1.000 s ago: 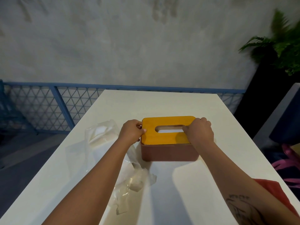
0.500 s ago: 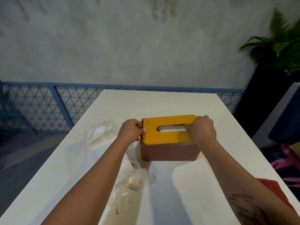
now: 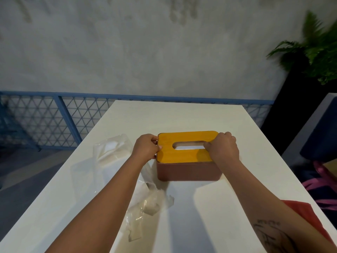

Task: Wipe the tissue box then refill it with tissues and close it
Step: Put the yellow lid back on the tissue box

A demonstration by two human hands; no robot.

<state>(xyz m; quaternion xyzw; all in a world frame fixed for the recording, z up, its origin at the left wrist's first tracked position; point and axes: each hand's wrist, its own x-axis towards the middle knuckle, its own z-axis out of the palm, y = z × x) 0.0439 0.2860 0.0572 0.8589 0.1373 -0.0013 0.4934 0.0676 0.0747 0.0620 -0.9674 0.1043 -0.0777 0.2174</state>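
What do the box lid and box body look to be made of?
Lid: likely wood or bamboo, smooth matte yellow-orange, faint grain, a cut slot. Box body: unclear, maybe plastic or leatherette; plain reddish-brown, matte, rounded corners.

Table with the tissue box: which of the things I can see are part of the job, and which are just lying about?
Part of the job:
- tissue box, with white tissue showing in the slot
- yellow lid
- left hand and right hand, both on the lid
- clear plastic wrapper

Just lying about:
- crumpled plastic scraps
- potted plant
- red cloth
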